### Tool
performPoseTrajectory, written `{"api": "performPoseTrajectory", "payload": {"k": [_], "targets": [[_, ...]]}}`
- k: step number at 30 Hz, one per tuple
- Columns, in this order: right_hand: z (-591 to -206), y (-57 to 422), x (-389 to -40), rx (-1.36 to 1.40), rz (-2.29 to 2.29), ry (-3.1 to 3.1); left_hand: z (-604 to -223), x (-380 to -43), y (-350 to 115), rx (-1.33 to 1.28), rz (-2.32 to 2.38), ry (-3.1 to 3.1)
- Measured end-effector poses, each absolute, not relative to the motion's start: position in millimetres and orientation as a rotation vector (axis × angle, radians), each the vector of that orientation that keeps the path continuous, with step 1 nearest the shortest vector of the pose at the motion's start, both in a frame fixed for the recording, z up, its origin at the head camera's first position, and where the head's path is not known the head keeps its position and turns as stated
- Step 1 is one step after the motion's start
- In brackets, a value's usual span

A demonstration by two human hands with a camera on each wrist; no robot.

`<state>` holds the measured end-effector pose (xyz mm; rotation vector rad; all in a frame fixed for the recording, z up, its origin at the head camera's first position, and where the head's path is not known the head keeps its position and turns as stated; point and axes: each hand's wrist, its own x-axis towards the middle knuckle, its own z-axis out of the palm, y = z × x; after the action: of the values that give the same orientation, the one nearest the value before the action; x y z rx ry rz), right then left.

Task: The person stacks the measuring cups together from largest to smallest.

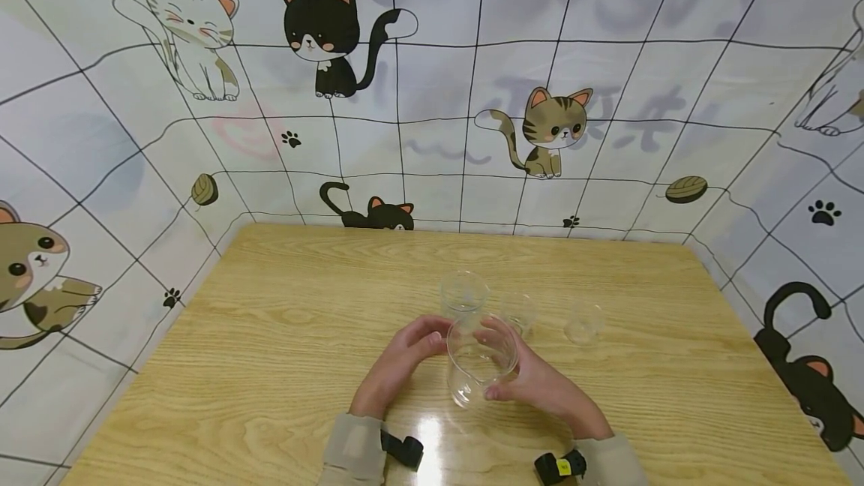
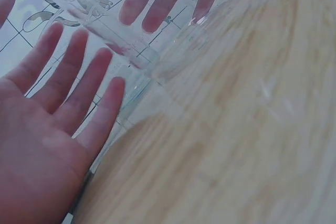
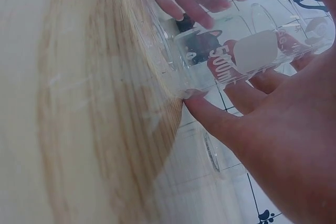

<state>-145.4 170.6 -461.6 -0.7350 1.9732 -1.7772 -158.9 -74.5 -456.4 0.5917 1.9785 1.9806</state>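
Observation:
A clear glass beaker (image 1: 469, 377) printed with 500 ml markings (image 3: 220, 61) is between my hands, near the middle of the wooden table (image 1: 304, 396). My right hand (image 1: 540, 381) grips its right side, thumb near the base and the other fingers spread around the far side. On the other side, my left hand (image 1: 405, 351) has its fingers extended, the palm facing the glass. In the left wrist view, the left fingers (image 2: 94, 87) are spread and relaxed, curled around nothing. Just behind the held beaker stands another clear beaker (image 1: 464, 291).
Two smaller clear glass vessels stand to the right: one (image 1: 518, 312) close behind my right hand, the other (image 1: 583, 323) farther right. A cat-patterned cloth (image 1: 439, 81) surrounds the table at the back and sides. Each wrist wears a black strap with a camera.

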Motion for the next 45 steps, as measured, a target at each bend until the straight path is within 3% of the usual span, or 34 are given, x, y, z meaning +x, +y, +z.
{"api": "performPoseTrajectory", "payload": {"k": [7,13,22,45], "targets": [[-463.2,171.1,-146.2,-0.802,-1.790,1.992,-475.6,-170.9,-73.4,0.415,2.177,1.936],[-464.4,171.5,-147.2,-0.780,-1.760,2.033,-466.7,-171.0,-74.3,0.387,2.236,1.976],[-463.6,174.0,-146.3,-0.765,-1.753,2.023,-486.7,-188.3,-69.8,0.305,2.298,1.996],[-463.9,175.1,-147.8,-0.800,-1.715,2.073,-464.8,-200.4,-43.2,0.439,2.319,2.009]]}}
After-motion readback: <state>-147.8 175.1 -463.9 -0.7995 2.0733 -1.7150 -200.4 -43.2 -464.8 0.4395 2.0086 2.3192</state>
